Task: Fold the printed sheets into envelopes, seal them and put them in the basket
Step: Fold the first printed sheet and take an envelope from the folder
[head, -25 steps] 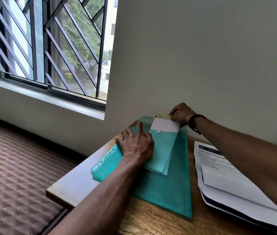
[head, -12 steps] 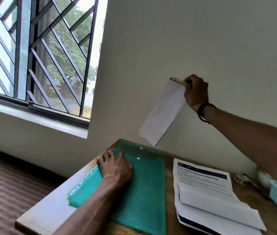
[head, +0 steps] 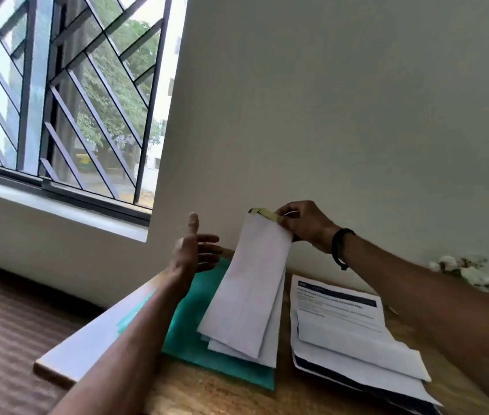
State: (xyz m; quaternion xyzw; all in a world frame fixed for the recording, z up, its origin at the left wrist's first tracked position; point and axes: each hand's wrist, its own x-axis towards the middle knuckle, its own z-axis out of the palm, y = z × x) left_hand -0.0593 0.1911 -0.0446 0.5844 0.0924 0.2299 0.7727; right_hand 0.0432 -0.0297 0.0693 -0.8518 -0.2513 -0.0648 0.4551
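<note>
My right hand (head: pixel 303 224) pinches the top end of a small bundle of white envelopes (head: pixel 249 289), which hangs down over the green plastic folder (head: pixel 198 330) on the wooden table (head: pixel 207 396). A yellow-green strip (head: pixel 262 213) shows at the bundle's top edge. My left hand (head: pixel 194 250) is raised above the folder with straight, spread fingers, just left of the envelopes and holding nothing. A stack of printed sheets (head: pixel 348 322), the top one partly folded, lies on the table to the right.
The table stands against a white wall, its left edge (head: pixel 93 336) near a barred window (head: pixel 57 100). A small whitish object (head: pixel 462 269) lies blurred at the table's back right. Brown patterned floor (head: pixel 3 330) lies to the left.
My right hand pulled the envelopes out of the green folder, raised them high, then lowered them toward the table. My left hand lifted off the folder and now hovers beside them.
</note>
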